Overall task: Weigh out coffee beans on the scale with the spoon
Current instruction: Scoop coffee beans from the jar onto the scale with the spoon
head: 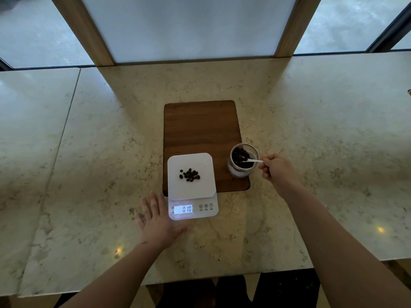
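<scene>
Reading the lit display (183, 209) on the white scale (191, 185), I get "0.10", and beside it three round buttons (206, 206) marked O, M and T; the tiny print under them is too small for me to make out. My left hand (156, 221) lies flat on the marble surface (89, 152), fingers spread wide and holding nothing, its edge just beside the scale's front left corner. My right hand (277, 170) is pinched closed on the handle of the white spoon (253, 160), arm reaching in from the lower right, wrist bent toward the glass jar (243, 160). The spoon's bowl is down among the coffee beans (241, 157) in the jar, so I can't tell whether it carries any. A small heap of beans (189, 174) sits mid-platform on the scale. The jar stands on the wooden board (201, 130), near its right edge; the scale covers the board's near left corner, front end overhanging onto the surface.
</scene>
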`<state>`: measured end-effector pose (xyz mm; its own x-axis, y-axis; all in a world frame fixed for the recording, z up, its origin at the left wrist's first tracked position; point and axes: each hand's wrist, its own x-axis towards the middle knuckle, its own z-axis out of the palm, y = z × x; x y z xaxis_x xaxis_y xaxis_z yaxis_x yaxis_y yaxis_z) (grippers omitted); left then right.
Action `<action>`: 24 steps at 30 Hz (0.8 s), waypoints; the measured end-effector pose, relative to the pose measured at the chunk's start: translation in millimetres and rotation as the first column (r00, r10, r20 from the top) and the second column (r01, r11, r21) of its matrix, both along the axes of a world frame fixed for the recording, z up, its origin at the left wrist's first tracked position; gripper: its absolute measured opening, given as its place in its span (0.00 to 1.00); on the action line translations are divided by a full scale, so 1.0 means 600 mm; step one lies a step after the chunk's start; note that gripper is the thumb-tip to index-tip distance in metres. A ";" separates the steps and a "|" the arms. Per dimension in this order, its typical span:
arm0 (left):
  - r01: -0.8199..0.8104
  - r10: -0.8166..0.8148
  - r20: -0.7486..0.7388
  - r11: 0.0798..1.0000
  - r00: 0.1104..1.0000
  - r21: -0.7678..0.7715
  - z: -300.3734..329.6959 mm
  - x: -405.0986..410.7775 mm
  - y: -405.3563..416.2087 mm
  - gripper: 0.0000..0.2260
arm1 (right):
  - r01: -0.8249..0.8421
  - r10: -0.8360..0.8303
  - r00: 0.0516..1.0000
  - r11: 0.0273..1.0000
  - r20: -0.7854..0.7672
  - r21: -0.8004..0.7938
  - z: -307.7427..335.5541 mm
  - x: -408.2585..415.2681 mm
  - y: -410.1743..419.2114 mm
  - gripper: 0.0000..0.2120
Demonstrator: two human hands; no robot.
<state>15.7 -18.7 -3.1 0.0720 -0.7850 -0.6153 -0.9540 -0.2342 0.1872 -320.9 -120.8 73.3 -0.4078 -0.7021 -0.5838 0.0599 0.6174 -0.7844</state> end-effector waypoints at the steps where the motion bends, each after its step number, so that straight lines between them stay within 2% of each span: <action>1: 0.002 -0.002 0.004 1.000 1.000 -0.002 0.000 0.000 0.000 0.63 | 0.012 -0.013 1.000 1.000 0.017 0.002 0.000 -0.001 0.001 0.10; 8: -0.005 0.005 -0.002 1.000 1.000 -0.001 0.000 0.000 0.000 0.64 | 0.058 -0.059 0.992 0.998 0.113 0.007 0.000 -0.001 0.005 0.10; 24: -0.008 0.008 -0.013 1.000 1.000 -0.005 -0.004 0.001 0.000 0.63 | 0.088 -0.086 0.982 0.996 0.166 -0.004 0.011 -0.005 0.012 0.10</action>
